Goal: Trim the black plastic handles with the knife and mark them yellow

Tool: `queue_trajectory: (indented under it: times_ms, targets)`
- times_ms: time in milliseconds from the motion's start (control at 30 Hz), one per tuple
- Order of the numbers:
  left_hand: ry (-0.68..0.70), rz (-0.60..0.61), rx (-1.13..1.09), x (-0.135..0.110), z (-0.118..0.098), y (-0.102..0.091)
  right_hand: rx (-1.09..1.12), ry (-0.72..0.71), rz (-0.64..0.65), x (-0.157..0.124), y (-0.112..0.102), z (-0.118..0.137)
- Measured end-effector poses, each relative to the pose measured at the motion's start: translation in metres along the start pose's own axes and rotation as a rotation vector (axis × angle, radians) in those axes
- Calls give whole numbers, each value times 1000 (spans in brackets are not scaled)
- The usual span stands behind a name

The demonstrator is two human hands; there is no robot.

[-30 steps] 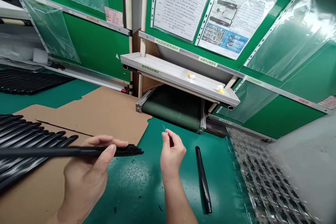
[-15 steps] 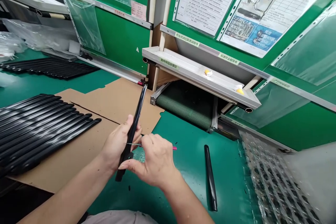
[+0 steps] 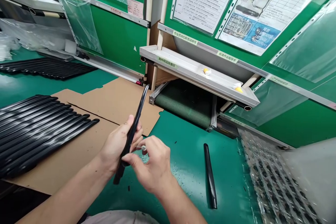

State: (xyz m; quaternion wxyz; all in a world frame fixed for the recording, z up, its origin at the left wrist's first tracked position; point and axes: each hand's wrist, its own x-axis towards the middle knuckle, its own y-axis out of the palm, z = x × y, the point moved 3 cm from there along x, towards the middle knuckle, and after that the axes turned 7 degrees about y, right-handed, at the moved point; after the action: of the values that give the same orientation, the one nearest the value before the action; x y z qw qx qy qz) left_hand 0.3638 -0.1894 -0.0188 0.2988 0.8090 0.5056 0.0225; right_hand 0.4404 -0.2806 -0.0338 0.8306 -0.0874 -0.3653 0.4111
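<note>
The left hand wraps closed around a long black plastic strip, which tilts upward. Just beside it, the right hand pinches a small pale item, too small to tell. Rows of black strips lie on cardboard to the left; another black strip lies on the green mat to the right, with bubble wrap beyond.

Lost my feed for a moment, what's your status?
Left hand gripping black bar. Right hand pinching small pale-tipped item beside it. Loose bar lying on green mat, off to the right.
</note>
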Motion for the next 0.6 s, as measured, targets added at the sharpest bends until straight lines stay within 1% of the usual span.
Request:
queue_trajectory:
  times_ms: [100, 167, 233, 300, 367, 433, 500, 600]
  targets:
    - [25, 10, 4, 0, -2, -2, -17, 163, -1, 5, -10, -8]
    - [32, 30, 4, 1, -1, -4, 7, 200, 42, 3, -14, -11]
    - [46, 17, 15, 3, 0, -7, 108, 188, 64, -3, -13, -12]
    - [60, 2, 24, 4, 2, -9, 211, 173, 8, -12, -12, -11]
    - [64, 8, 19, 4, 5, -8, 251, 162, -70, -20, -9, -11]
    - [62, 25, 8, 3, 6, -6, 212, 125, -137, -24, -7, -10]
    - [68, 18, 27, 1, 7, -3, 147, 74, -198, -22, -7, -9]
    - [70, -58, 62, -4, 7, -1, 97, 16, -267, -10, -11, -8]
